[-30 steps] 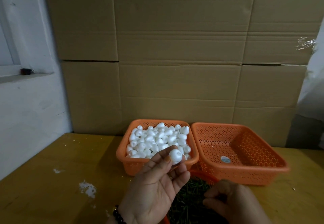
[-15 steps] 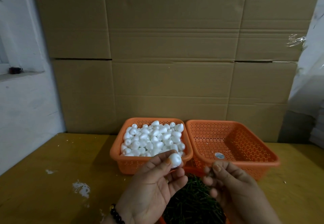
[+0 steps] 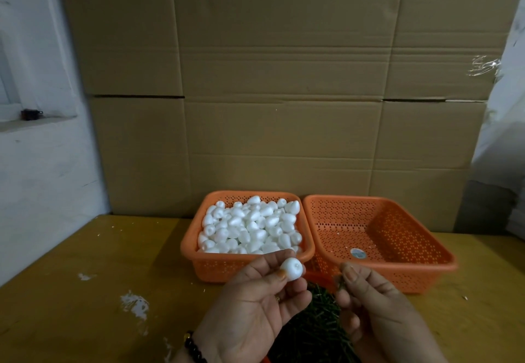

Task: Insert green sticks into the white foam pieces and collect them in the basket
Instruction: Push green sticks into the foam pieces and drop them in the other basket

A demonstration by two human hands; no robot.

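My left hand [image 3: 250, 308] pinches a small white foam piece [image 3: 291, 268] between thumb and fingertips, just in front of the left orange basket [image 3: 191, 244], which is heaped with several white foam pieces [image 3: 251, 227]. A short way to the right, my right hand [image 3: 375, 308] pinches a thin green stick [image 3: 341, 283] whose tip points toward the foam piece without touching it. Below both hands lies a dark pile of green sticks [image 3: 312, 331]. The right orange basket [image 3: 414, 266] holds only a round sticker on its floor.
Both baskets stand side by side on a yellow wooden table [image 3: 85, 291] with white paint marks [image 3: 135, 303]. Large cardboard sheets [image 3: 284, 107] form a wall right behind the baskets. A white wall with a ledge is on the left.
My right hand has risen from the stick pile with a green stick and come up level with the foam piece. The left hand kept holding the foam piece in place.
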